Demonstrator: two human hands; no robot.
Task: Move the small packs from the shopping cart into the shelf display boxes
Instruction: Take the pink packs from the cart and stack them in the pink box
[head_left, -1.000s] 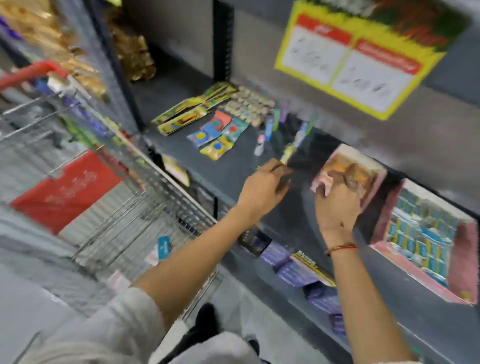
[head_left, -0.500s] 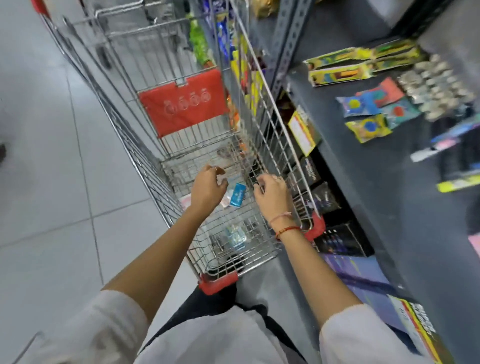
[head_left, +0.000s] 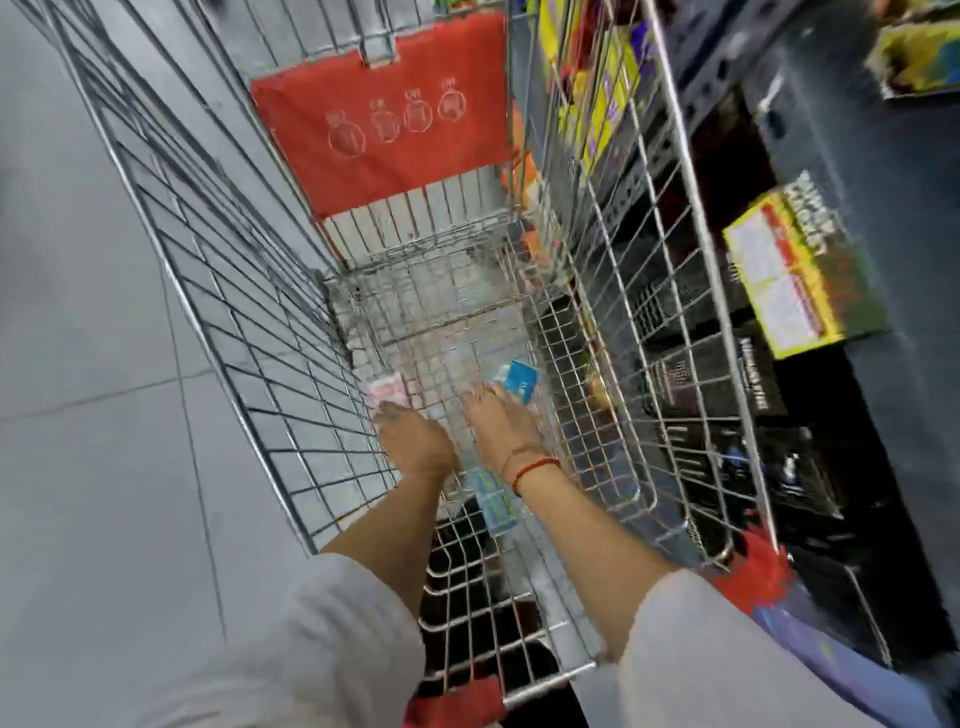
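Both my hands reach down into the wire shopping cart (head_left: 218, 291). My left hand (head_left: 413, 441) rests on the cart floor, its fingertips on a pink small pack (head_left: 387, 389). My right hand (head_left: 498, 421) lies beside it, fingertips touching a blue small pack (head_left: 521, 381); whether the fingers close around it is unclear. Another light-blue pack (head_left: 493, 499) lies on the cart floor between my wrists. The shelf display boxes are out of view.
A red child-seat flap (head_left: 384, 130) stands at the cart's far end. Dark shelving (head_left: 810, 415) with boxed goods, one a yellow box (head_left: 789, 270), runs close along the cart's right side. Grey tiled floor (head_left: 93, 415) lies on the left.
A second ago my hands were at the shelf display boxes. I turned to the cart, and both hands have gone deeper, down to the packs on its floor.
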